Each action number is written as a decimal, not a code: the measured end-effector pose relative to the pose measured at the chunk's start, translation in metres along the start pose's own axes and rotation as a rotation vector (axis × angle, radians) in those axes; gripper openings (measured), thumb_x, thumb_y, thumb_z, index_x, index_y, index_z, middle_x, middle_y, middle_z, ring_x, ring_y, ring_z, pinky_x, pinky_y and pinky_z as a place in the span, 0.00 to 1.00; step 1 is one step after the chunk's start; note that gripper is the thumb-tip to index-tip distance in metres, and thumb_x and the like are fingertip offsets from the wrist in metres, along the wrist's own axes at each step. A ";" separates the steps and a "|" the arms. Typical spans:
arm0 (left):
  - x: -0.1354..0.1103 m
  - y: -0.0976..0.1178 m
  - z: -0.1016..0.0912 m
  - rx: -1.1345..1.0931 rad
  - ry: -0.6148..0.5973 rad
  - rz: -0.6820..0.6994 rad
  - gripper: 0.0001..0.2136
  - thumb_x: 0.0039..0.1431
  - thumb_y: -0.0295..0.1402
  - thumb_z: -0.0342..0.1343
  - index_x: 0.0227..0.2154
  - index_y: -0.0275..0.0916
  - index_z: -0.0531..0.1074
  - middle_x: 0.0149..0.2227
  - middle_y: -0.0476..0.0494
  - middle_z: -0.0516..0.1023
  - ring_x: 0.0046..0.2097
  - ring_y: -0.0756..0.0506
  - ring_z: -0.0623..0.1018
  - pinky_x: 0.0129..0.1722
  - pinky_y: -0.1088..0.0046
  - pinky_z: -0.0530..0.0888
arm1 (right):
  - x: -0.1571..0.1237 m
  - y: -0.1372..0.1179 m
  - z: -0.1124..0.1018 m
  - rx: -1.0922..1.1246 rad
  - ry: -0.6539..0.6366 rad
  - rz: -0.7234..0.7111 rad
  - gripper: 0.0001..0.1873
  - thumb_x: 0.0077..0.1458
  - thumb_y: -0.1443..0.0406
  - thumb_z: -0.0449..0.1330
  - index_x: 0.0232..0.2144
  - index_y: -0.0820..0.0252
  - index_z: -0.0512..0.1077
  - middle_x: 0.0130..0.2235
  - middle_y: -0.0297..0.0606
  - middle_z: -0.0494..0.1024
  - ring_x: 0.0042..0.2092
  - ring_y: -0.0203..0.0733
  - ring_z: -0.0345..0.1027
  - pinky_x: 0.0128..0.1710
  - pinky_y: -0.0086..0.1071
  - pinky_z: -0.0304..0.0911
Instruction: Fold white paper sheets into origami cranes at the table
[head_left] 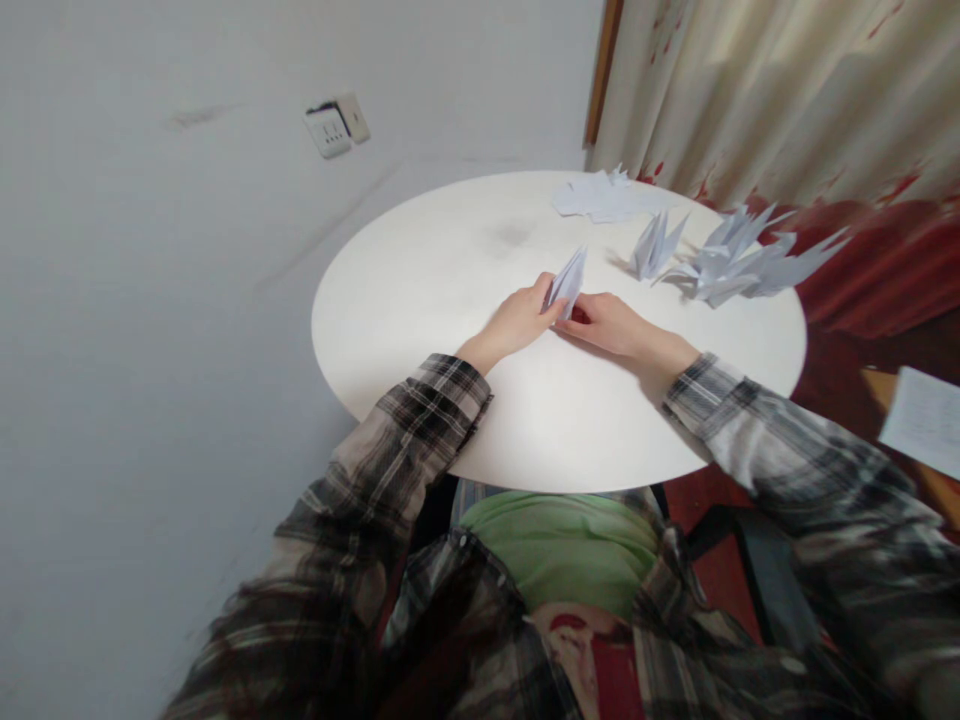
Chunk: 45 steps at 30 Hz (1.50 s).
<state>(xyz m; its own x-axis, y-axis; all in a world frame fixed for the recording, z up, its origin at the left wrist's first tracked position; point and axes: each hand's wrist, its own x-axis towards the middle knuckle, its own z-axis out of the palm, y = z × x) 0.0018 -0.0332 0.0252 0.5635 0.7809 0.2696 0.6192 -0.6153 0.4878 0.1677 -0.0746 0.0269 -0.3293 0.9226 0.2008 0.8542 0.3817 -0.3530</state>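
Over the middle of the white round table [420, 300], a folded piece of white paper [570, 278] stands upright with its pointed end up. My left hand [525, 312] is closed on its left side, thumb in front and fingers behind. Close by on the right, my right hand [606, 324] has its fingers pinched together at the paper's lower edge. The fingertips there are partly hidden, but they appear to grip the paper's bottom corner. To the right stands one folded paper crane [654, 248], apart from both hands.
Several more paper cranes [731, 262] cluster at the table's right side. Flat white paper [600, 196] lies at the far edge. A wall with a socket [328, 132] rises on the left, a curtain [780, 110] hangs behind, and a printed sheet [924, 420] lies at far right.
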 end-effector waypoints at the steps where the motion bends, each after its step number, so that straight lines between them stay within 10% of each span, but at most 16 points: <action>1: 0.000 0.000 0.000 0.000 -0.003 0.001 0.13 0.62 0.40 0.44 0.44 0.38 0.62 0.34 0.42 0.75 0.35 0.47 0.74 0.36 0.69 0.69 | 0.000 0.000 0.000 0.006 0.000 0.001 0.13 0.57 0.57 0.54 0.34 0.62 0.70 0.29 0.40 0.74 0.30 0.38 0.63 0.32 0.32 0.54; 45: 0.000 -0.001 -0.001 -0.031 0.001 0.016 0.12 0.61 0.40 0.45 0.43 0.39 0.63 0.32 0.44 0.74 0.33 0.47 0.72 0.35 0.69 0.67 | 0.000 0.002 -0.001 0.016 -0.011 0.002 0.14 0.57 0.57 0.53 0.34 0.61 0.71 0.30 0.40 0.75 0.30 0.39 0.64 0.31 0.32 0.52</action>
<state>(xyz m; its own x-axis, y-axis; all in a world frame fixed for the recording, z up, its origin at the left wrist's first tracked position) 0.0009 -0.0323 0.0254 0.5730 0.7709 0.2783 0.5930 -0.6243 0.5085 0.1702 -0.0741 0.0268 -0.3319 0.9239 0.1905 0.8485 0.3807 -0.3677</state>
